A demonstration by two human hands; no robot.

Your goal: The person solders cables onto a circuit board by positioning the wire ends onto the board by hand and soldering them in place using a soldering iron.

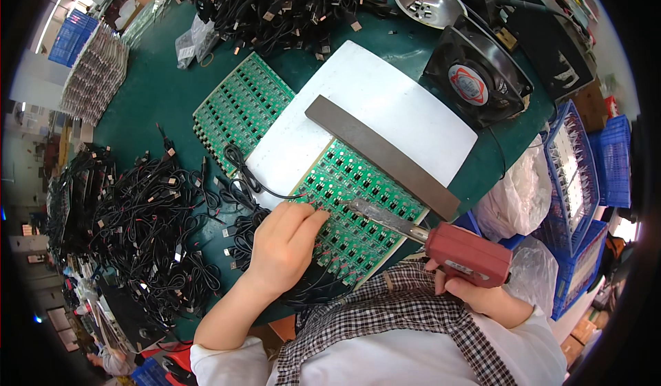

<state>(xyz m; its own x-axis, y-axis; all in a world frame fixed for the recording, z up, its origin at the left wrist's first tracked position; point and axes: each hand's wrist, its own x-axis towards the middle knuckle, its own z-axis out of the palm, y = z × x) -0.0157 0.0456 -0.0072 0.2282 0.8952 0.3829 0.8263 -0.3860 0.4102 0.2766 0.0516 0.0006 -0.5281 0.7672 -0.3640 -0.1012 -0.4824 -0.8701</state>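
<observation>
My left hand (284,245) pinches the wire end of a black cable (258,185) over a green circuit board panel (361,238). In my right hand (482,298) is a red soldering gun (469,254). Its long grey tip rests over the panel, just right of my left fingertips. A dark brown bar (382,157) lies across the panel's far edge. Beneath the panel and bar is a white board (375,87). Several cables hang off the panel's near left edge, with thin wires at the boards. Fingertips of my left hand partly hide the wire end.
A stack of green panels (244,100) stands at far left. Black cables with plugs heap up on the left (148,214) and at the back (275,4). A metal bowl (430,4) and a black fan (475,73) sit far right. Blue crates (582,262) flank the table's right side.
</observation>
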